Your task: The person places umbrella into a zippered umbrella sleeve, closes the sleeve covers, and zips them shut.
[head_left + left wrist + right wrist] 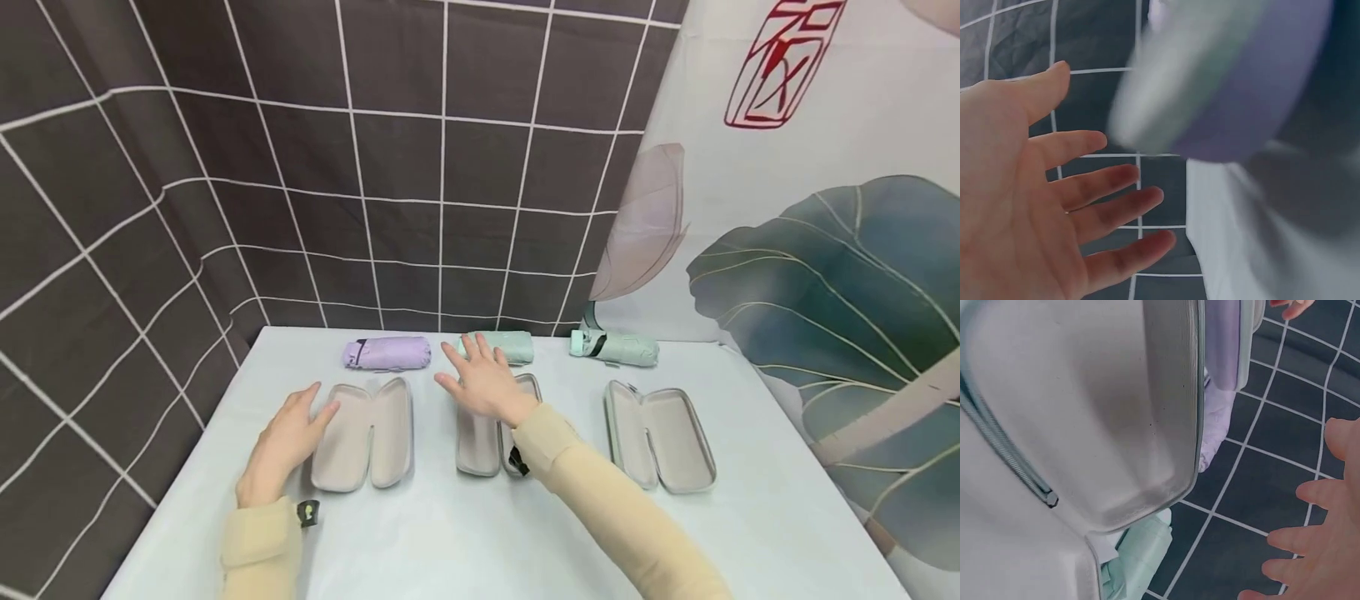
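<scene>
My left hand point(285, 437) hovers beside the left open zip case point(341, 450), fingers spread and relaxed, holding nothing. In the left wrist view this case point(1260, 94) looms as a blurred purple and green edge. Fingers splayed, my right hand point(483, 385) is above the middle open case point(476, 446) and partly hides the mint folded umbrella point(513, 346) behind it. Its palm shows in the right wrist view, apart from the grey-lined case point(1116, 412) with its zip. A purple folded umbrella point(390, 353) lies behind the left case.
On the right stands a third open zip case point(678, 437), with another green folded umbrella point(618, 347) behind it. All of them lie on a white table point(420, 542). A dark gridded cloth point(397, 158) hangs at the back and left, a printed curtain point(750, 192) at the right.
</scene>
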Motion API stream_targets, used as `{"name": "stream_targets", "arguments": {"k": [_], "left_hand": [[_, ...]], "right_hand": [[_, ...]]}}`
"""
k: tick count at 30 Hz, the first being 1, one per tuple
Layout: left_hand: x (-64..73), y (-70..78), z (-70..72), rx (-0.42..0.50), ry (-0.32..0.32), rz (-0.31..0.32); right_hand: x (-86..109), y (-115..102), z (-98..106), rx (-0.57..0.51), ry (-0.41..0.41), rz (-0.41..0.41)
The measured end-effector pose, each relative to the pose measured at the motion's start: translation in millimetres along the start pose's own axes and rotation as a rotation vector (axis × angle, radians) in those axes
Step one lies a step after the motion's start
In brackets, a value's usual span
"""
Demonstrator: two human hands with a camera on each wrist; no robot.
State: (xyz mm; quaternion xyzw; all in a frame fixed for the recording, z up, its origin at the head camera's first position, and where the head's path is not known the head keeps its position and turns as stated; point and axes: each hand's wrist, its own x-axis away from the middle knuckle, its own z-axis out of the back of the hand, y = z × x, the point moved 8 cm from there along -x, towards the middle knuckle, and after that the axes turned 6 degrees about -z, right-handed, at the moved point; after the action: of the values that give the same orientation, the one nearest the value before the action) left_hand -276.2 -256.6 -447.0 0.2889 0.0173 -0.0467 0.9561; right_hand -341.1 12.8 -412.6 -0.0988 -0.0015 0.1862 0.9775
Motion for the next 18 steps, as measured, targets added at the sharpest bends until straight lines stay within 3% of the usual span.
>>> {"name": "stream_targets", "arguments": {"k": [10, 18], "left_hand": [[-5.7, -8.3, -5.5, -0.036, 0.059, -0.009], [-5.2, -13.2, -6.9, -0.028, 0.037, 0.022]], "right_hand": [[-34.1, -6.4, -10.6, 0.004, 0.033, 0.026], [-56.9, -25.6, -18.9, 0.015, 0.032, 0.046]]}}
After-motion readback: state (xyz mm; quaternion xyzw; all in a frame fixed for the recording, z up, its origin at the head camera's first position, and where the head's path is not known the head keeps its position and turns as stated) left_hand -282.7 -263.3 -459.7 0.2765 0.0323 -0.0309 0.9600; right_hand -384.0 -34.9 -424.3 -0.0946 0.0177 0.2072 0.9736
